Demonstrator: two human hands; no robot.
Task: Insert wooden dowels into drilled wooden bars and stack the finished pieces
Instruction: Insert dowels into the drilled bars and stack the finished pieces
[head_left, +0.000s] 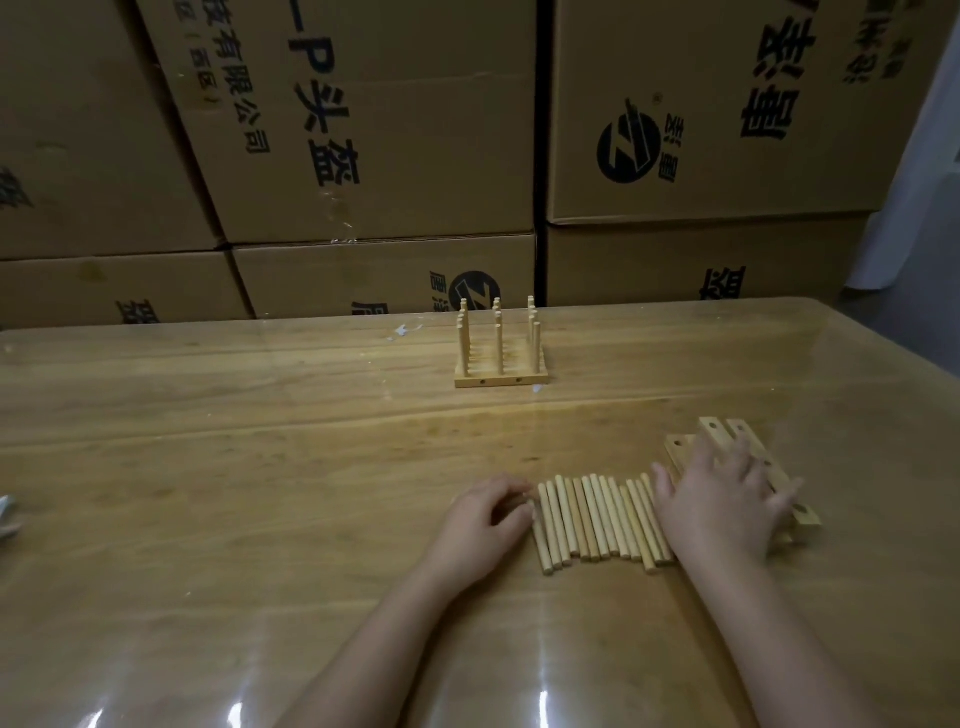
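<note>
Dowels (602, 519) in row; left hand (488, 514) curled at end; right hand (722, 499) spread flat on bars (727, 436).

a row of dowels (597, 519) lies side by side on the table (260, 441), between the left hand (488, 512) and the right hand (727, 499). drilled bars (727, 434) lie under the right hand, perhaps three. finished pieces (500, 353) stand farther back, before stacked cartons (363, 156).
</note>
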